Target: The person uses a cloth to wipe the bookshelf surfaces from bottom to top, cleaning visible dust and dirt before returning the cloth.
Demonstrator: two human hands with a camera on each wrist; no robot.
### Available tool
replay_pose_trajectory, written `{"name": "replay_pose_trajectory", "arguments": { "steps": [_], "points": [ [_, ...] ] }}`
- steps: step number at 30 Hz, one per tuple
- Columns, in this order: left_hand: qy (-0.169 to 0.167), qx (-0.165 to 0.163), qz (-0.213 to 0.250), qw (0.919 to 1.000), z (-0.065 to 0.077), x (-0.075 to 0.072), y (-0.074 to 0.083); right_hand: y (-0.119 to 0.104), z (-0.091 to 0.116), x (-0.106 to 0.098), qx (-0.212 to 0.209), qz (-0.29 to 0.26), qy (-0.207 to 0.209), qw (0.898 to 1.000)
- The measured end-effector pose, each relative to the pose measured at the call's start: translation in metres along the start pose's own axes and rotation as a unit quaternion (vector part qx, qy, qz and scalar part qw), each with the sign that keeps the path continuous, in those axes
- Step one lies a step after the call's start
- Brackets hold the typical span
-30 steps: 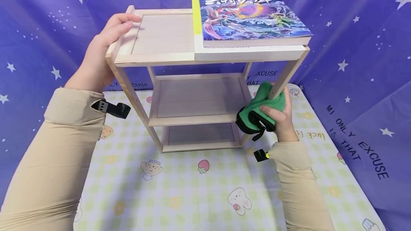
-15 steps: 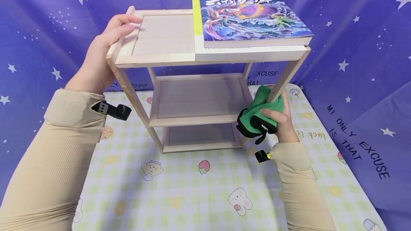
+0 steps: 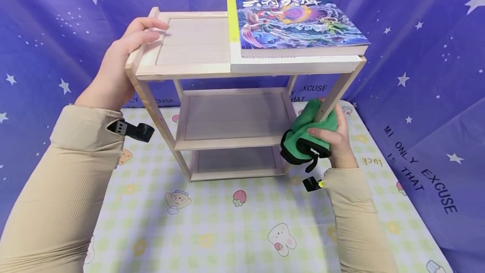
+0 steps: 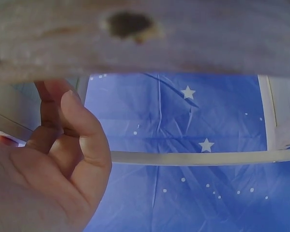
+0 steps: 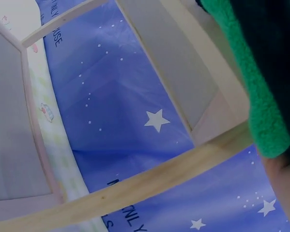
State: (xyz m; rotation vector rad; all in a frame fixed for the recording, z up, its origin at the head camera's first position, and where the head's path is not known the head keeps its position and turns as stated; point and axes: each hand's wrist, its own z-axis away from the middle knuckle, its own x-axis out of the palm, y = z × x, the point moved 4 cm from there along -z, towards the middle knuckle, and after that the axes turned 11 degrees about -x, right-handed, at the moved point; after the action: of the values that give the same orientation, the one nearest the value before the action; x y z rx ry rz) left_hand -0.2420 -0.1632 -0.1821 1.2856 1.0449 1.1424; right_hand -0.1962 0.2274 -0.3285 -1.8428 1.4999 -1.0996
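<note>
A three-tier wooden shelf (image 3: 236,143) stands upright on the table. My left hand (image 3: 117,62) grips the left edge of its top tier, fingertips over the rim. In the left wrist view, curled fingers (image 4: 94,140) show beside a blurred wooden leg (image 4: 193,38). A green cloth (image 3: 303,138) with black trim and a small loop is wrapped about the right front leg (image 3: 339,89). My right hand (image 3: 337,142) holds this cloth against the leg, thumb in front; its other fingers are mostly hidden. Only an edge of the green cloth (image 5: 263,111) shows in the right wrist view.
A blue illustrated book (image 3: 299,24) lies on a white book (image 3: 295,64) with a yellow strip, on the top tier's right part. A purple star-patterned curtain (image 3: 49,24) hangs behind and beside the checked tablecloth (image 3: 227,231).
My right hand and the green cloth have shifted slightly down and to the right along the leg. My left hand keeps its grip on the top tier, and the books stay put.
</note>
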Motion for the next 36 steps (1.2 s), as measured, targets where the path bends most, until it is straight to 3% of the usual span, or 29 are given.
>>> {"name": "replay_pose_trajectory", "arguments": {
  "steps": [11, 22, 26, 36],
  "points": [
    [-0.002, -0.003, 0.014, 0.9999, -0.001, -0.002, 0.000, -0.018, -0.021, 0.008, -0.057, -0.065, -0.033, 0.996],
    [-0.004, -0.002, 0.017, 0.9998, -0.001, 0.000, -0.002, -0.036, -0.047, 0.022, -0.124, -0.151, -0.105, 0.975],
    [-0.003, -0.005, 0.018, 0.9998, -0.001, -0.001, -0.002, -0.045, -0.052, 0.026, -0.121, -0.154, -0.115, 0.974],
    [-0.002, -0.005, 0.021, 0.9998, -0.002, -0.001, -0.003, -0.056, -0.061, 0.030, -0.110, -0.179, -0.088, 0.974]
  ]
}}
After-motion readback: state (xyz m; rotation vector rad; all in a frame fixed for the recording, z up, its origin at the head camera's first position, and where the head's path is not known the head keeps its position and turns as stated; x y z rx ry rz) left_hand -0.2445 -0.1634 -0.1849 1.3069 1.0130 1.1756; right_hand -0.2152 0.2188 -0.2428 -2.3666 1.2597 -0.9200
